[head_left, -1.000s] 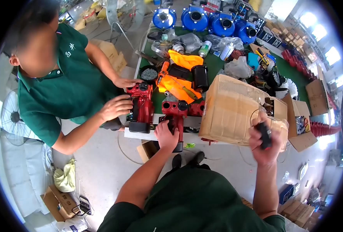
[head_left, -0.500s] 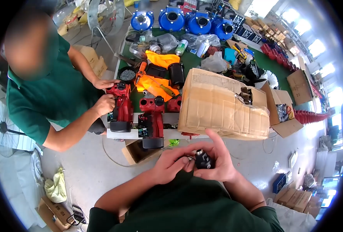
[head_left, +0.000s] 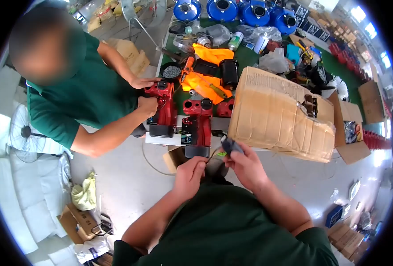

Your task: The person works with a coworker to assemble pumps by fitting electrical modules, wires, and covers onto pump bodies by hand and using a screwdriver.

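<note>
The left hand (head_left: 190,175) pinches a thin wire (head_left: 212,155); the right hand (head_left: 247,167) is wrapped round a black part (head_left: 229,145).
Stubby, dark and slightly blurred, the part is held before the bench (head_left: 159,138), near a red machine (head_left: 203,129).

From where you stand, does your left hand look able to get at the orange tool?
Probably not directly: a red machine stands between the left hand, which seems to pinch a wire, and the orange tool. Reaching over might work.
</note>
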Available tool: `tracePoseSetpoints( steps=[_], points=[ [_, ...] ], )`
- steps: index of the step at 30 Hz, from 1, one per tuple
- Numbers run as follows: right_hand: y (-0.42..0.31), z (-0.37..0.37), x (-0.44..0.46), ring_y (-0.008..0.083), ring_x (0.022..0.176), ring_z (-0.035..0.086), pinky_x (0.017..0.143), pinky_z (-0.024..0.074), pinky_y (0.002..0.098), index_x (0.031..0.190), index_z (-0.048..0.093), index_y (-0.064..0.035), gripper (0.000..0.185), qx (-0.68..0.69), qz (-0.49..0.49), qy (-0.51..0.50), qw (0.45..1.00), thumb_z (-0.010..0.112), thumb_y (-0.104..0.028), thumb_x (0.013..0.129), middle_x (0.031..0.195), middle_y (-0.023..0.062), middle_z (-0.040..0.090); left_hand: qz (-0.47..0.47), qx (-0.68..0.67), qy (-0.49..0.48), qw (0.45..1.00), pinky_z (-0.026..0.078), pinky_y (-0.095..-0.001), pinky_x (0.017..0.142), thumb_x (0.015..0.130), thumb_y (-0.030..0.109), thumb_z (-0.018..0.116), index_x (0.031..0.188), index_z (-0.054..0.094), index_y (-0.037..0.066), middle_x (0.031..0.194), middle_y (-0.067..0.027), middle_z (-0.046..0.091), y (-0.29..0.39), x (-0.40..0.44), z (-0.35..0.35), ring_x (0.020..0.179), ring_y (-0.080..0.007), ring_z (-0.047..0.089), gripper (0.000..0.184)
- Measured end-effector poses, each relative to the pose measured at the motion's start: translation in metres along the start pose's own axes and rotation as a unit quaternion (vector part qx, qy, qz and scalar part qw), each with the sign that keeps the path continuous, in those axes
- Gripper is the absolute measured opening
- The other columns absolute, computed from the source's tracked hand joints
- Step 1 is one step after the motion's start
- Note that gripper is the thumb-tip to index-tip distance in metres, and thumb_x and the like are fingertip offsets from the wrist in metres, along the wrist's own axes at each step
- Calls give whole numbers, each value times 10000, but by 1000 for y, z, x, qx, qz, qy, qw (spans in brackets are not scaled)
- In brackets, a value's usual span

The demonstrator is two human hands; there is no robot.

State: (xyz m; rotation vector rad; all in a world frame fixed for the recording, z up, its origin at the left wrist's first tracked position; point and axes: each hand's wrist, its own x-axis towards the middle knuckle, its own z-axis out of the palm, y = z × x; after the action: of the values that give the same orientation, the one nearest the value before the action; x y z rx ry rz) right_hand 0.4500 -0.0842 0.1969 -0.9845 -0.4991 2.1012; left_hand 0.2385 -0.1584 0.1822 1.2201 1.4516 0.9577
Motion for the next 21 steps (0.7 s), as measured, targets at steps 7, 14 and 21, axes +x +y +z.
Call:
tracePoseSetpoints(
  steps=[7, 14, 21],
  points=[
    [60, 16, 91, 141, 949, 645, 843, 535, 277, 1490, 509, 86, 611, -20, 6, -8, 1000, 732, 13, 926, 1193, 87, 676, -75, 65, -12, 995, 560, -366, 726, 987, 151, 698, 1187, 649, -13, 963, -135, 691, -92, 23, -49, 750, -222, 655, 263],
    [132, 37, 172, 117, 845, 599, 772, 519, 292, 1388, 654, 19, 548, -149, -74, 184, 969, 813, -138, 887, 972, 25, 680, 126, 212, 50, 968, 505, -488, 1029, 911, 15, 626, 1409, 544, 51, 1316, -245, 594, -141, 167, -108, 1185, -466, 597, 506],
    [167, 47, 215, 145, 890, 632, 797, 522, 319, 1290, 705, 28, 446, -157, -106, 276, 942, 814, -139, 891, 1037, 48, 731, 65, 58, -80, 993, 505, -321, 1001, 835, -77, 505, 1550, 516, 98, 1373, -131, 652, -149, 238, -105, 1135, -213, 655, 735]
  ],
)
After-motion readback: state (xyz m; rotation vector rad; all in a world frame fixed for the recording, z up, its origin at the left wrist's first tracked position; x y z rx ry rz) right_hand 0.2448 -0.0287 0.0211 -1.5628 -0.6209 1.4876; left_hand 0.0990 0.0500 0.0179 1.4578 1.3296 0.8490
